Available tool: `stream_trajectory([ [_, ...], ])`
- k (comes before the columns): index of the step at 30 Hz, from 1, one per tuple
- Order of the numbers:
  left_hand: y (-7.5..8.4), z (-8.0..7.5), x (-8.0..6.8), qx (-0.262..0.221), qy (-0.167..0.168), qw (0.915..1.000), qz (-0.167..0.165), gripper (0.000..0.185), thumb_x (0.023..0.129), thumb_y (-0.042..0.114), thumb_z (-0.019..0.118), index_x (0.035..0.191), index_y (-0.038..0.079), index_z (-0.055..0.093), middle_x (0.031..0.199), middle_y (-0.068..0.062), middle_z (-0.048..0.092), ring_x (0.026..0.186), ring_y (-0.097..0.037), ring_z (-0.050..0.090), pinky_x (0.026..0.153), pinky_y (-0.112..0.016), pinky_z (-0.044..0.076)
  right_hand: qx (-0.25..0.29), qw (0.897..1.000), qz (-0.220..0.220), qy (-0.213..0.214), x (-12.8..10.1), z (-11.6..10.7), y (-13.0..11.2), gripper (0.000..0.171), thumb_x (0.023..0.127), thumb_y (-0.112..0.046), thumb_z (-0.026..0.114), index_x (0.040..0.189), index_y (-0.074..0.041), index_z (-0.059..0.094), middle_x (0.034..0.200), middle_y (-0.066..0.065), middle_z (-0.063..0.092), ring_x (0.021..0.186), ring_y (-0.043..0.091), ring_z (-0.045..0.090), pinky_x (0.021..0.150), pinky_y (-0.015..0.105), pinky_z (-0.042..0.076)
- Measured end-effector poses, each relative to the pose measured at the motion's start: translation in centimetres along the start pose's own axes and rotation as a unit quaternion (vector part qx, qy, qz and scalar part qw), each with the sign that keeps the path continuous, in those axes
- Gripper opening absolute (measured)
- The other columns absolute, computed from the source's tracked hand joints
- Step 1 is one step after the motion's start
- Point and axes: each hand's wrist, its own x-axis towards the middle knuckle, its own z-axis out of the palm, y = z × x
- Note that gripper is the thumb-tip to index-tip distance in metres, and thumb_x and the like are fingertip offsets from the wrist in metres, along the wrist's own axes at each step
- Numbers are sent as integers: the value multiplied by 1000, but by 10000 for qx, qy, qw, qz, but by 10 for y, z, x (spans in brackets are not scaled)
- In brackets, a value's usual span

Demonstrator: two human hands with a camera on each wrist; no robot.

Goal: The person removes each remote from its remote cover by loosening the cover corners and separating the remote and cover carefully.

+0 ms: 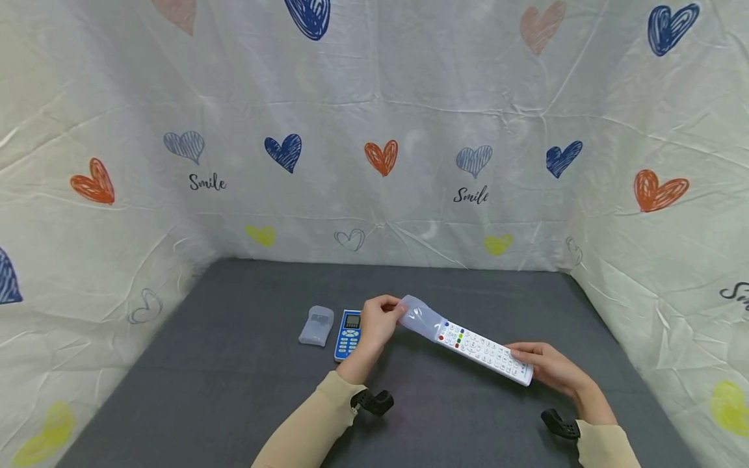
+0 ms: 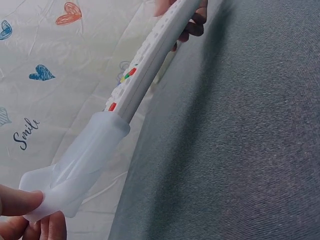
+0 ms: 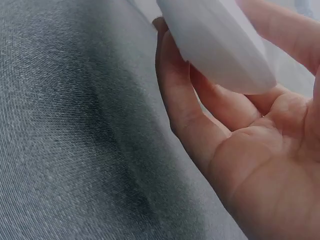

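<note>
While the left hand point(image 1: 380, 320) pinches the free end of the translucent silicone sleeve point(image 1: 422, 318) capping the tip of the white remote point(image 1: 488, 352), held above the grey table point(image 1: 234, 364), the right hand point(image 1: 552, 369), fingers curled round its other end, does best keeping it steady and in line with the sleeve.

I'm reaching my left hand point(image 1: 380, 320) forward, thumb and fingers point(image 2: 22, 202) pinching tight. My right hand point(image 1: 550, 367) is lying lower, palm cupped and fingers point(image 3: 182, 95) curling round from beneath. Beige sleeves are covering both forearms.
</note>
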Motion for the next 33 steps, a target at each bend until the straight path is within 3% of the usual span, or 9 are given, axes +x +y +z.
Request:
stream_trajectory([
  [2,0,0,1,-2,15,10000,50,10,85,7,69,91,0,71,83,-13,64,65,-14,56,57,-25,53,-266,9996,18,6,2,1,0,45,99,-16,49,132,14,44,106,-4,67,91,7,62,77,24,53],
  [8,2,-1,2,29,87,9999,60,10,85,7,70,90,0,71,82,-13,64,64,-14,56,57,-24,53,-416,9991,4,74,3,0,2,43,97,-14,52,129,14,47,103,-4,67,88,7,63,74,24,53],
  [16,-1,-10,9,74,541,9985,72,9,83,5,70,88,-1,71,79,-13,63,61,-12,54,54,-22,50,-499,9979,222,362,-3,-4,6,51,97,-16,53,133,17,40,103,-5,66,87,6,62,73,25,54],
  [19,-2,-13,10,161,413,9990,39,9,83,6,70,90,-1,71,81,-13,64,63,-13,54,56,-22,51,-443,9983,123,348,-1,-3,6,54,97,-14,52,135,19,34,105,-6,65,90,6,61,76,26,54],
  [26,-4,-16,7,84,-249,9996,59,10,85,10,69,92,3,72,89,-12,66,73,-14,57,63,-25,52,-246,9993,27,263,9,10,5,56,96,-10,50,136,21,27,107,-4,62,94,6,60,81,26,52],
  [31,-6,-19,7,15,-443,9985,318,11,85,11,70,93,3,73,92,-14,68,76,-12,57,63,-22,49,-41,9990,124,421,15,20,2,53,95,-10,52,136,17,31,108,-2,60,96,8,60,83,27,52],
  [33,3,-22,3,25,-560,9977,387,13,85,8,69,95,0,72,93,-17,68,77,-13,57,64,-23,48,39,9991,125,408,17,23,2,49,95,-9,52,134,15,35,108,-2,61,96,9,60,83,27,52],
])
